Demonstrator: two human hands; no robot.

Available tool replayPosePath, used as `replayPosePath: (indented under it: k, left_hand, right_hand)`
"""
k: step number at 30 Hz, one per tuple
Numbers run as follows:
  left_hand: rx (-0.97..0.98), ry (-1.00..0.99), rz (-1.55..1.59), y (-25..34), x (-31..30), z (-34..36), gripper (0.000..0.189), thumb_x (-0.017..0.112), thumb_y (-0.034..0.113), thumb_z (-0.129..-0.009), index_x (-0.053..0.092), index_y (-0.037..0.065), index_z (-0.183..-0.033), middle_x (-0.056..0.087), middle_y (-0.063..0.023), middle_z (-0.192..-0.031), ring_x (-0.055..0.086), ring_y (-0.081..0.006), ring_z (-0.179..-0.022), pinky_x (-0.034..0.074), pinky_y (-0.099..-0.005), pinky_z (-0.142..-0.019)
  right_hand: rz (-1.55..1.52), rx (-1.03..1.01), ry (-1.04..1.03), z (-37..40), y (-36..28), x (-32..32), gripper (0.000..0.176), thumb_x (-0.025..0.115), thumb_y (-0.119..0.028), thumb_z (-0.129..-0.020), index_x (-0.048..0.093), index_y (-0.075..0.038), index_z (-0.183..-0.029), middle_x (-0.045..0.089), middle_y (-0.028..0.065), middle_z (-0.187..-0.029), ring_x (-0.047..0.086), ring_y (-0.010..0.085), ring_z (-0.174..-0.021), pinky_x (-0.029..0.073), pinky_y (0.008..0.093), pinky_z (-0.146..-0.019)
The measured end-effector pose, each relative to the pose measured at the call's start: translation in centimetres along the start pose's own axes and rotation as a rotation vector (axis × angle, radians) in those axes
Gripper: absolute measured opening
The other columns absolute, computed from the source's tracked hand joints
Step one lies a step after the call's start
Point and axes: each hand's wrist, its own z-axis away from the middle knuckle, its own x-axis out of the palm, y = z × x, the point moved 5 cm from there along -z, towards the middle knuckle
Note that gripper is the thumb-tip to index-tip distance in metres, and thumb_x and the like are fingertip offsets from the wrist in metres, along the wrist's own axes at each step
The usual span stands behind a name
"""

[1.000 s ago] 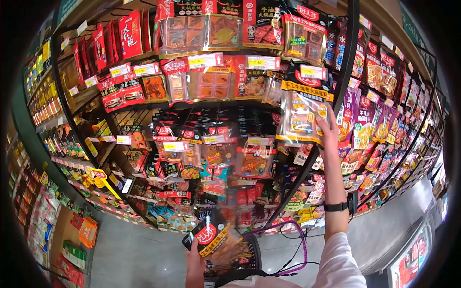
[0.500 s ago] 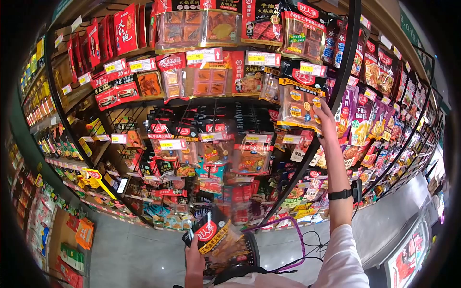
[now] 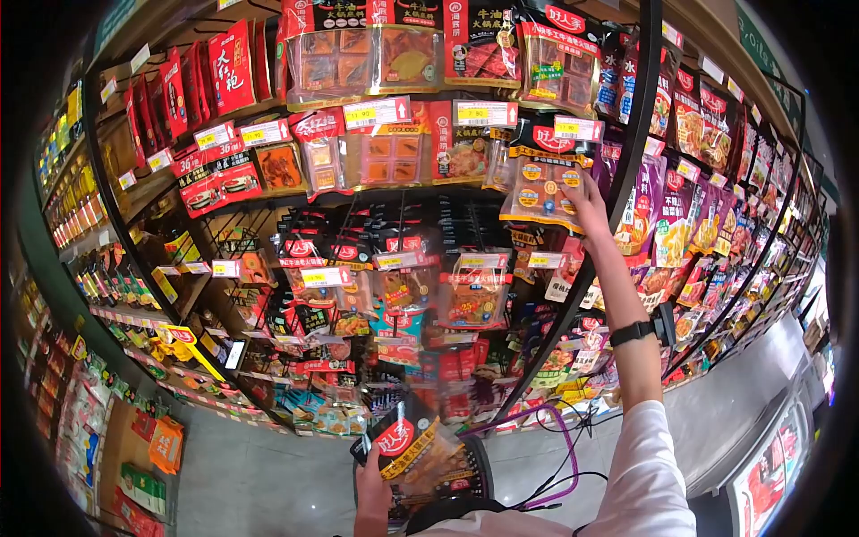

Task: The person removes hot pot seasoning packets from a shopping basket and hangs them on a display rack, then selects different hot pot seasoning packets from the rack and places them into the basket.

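My left hand [image 3: 372, 488], low in the view, is closed on the edge of a black, red and yellow hot pot seasoning packet [image 3: 413, 447] with a clear lower part. My right hand [image 3: 586, 204] reaches up to the rack and grips the right edge of another seasoning packet [image 3: 543, 190], with round pieces visible through its front. A price tag [image 3: 578, 129] covers part of this packet's top, so whether it still hangs on its hook is hidden. A black band with a device [image 3: 640, 331] is on my right wrist.
Hanging packets [image 3: 394, 159] fill the rack in rows behind price tags. A black upright post [image 3: 637, 134] runs close beside my right hand. Below, a purple-framed item [image 3: 570, 447] and dark cables [image 3: 559, 483] are near my body. A lit display [image 3: 765, 474] stands at right.
My right hand and the packet in it have shifted slightly left and up. The view has turned a little. The packet in my left hand sits slightly lower and farther right.
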Motion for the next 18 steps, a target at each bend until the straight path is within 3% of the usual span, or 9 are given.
replayPosePath:
  k: [3,4,5,8,11,13,14,17,18]
  left_hand:
    - [0.005,-0.014,-0.016,-0.8,-0.9,-0.3,0.040,0.060,0.031,-0.097,0.057,0.000,-0.122,0.069,-0.0127,-0.105,0.070,-0.0230,-0.086,0.056,-0.0356,-0.071]
    - [0.093,-0.024,-0.140,-1.4,-2.2,-0.7,0.040,0.060,0.030,-0.097,0.057,0.000,-0.122,0.069,-0.0127,-0.105,0.070,-0.0230,-0.086,0.056,-0.0359,-0.072]
    - [0.185,-0.042,-0.260,-2.7,-3.9,-1.7,0.040,0.059,0.030,-0.097,0.056,-0.001,-0.122,0.069,-0.0128,-0.105,0.070,-0.0231,-0.086,0.056,-0.0361,-0.073]
    - [0.281,-0.048,-0.380,-3.3,-4.0,-2.0,0.038,0.058,0.027,-0.099,0.056,-0.002,-0.123,0.068,-0.0131,-0.108,0.069,-0.0232,-0.090,0.056,-0.0363,-0.077]
    - [-0.041,0.056,-0.085,-1.6,-1.6,0.9,0.035,0.058,0.029,-0.098,0.061,0.000,-0.117,0.069,-0.0117,-0.104,0.069,-0.0221,-0.090,0.056,-0.0350,-0.075]
    - [-0.148,0.069,0.019,-3.5,-3.1,0.3,0.028,0.057,0.026,-0.099,0.064,0.003,-0.112,0.067,-0.0104,-0.096,0.064,-0.0175,-0.085,0.055,-0.0305,-0.069]
    - [-0.021,-0.043,-0.334,-4.2,-4.5,-0.1,0.046,0.060,0.023,-0.098,0.048,0.002,-0.138,0.063,-0.0150,-0.120,0.064,-0.0215,-0.105,0.057,-0.0347,-0.085]
    - [0.192,-0.086,-0.778,-2.2,-3.1,1.6,0.052,0.064,0.012,-0.095,0.044,0.004,-0.142,0.063,-0.0134,-0.123,0.064,-0.0218,-0.105,0.056,-0.0358,-0.086]
    - [-0.167,-0.046,0.024,-5.7,-5.7,-1.4,0.052,0.063,0.010,-0.095,0.043,0.004,-0.143,0.064,-0.0121,-0.122,0.065,-0.0217,-0.104,0.056,-0.0363,-0.086]
  right_hand:
    - [0.189,-0.009,0.089,-1.8,1.9,0.8,0.071,0.068,-0.016,-0.089,0.033,-0.006,-0.150,0.053,0.0140,-0.135,0.058,0.0209,-0.115,0.049,0.0338,-0.094]
    - [0.155,-0.031,0.046,-2.6,2.9,1.1,0.072,0.067,-0.014,-0.090,0.031,-0.008,-0.152,0.055,0.0129,-0.133,0.056,0.0204,-0.118,0.046,0.0337,-0.099]
    - [0.276,-0.013,0.080,-3.2,3.9,1.0,0.072,0.068,-0.014,-0.089,0.032,-0.004,-0.150,0.059,0.0123,-0.128,0.061,0.0207,-0.108,0.049,0.0344,-0.093]
    - [0.641,-0.050,0.164,-6.3,7.6,0.5,0.064,0.067,-0.018,-0.088,0.039,-0.001,-0.143,0.061,0.0208,-0.122,0.067,0.0313,-0.097,0.052,0.0380,-0.090]
    - [0.819,-0.066,0.221,-8.4,9.4,0.2,0.061,0.064,-0.021,-0.086,0.038,0.001,-0.137,0.061,0.0288,-0.117,0.060,0.0462,-0.108,0.048,0.0472,-0.094]
    - [0.874,-0.212,0.366,-6.9,6.2,1.3,0.056,0.060,-0.014,-0.088,0.039,0.005,-0.136,0.052,0.0318,-0.125,0.054,0.0471,-0.114,0.045,0.0474,-0.098]
    - [0.864,-0.301,0.438,-5.9,4.5,1.8,0.055,0.059,-0.012,-0.088,0.039,0.006,-0.136,0.050,0.0322,-0.127,0.052,0.0470,-0.115,0.044,0.0473,-0.099]
    - [0.938,-0.610,0.605,-4.1,1.8,3.5,0.060,0.061,-0.006,-0.085,0.037,0.006,-0.139,0.047,0.0297,-0.131,0.048,0.0446,-0.118,0.039,0.0485,-0.102]
    - [0.981,-0.680,0.628,-3.0,0.3,4.2,0.063,0.062,-0.006,-0.084,0.036,0.005,-0.141,0.047,0.0285,-0.131,0.047,0.0443,-0.119,0.038,0.0492,-0.102]
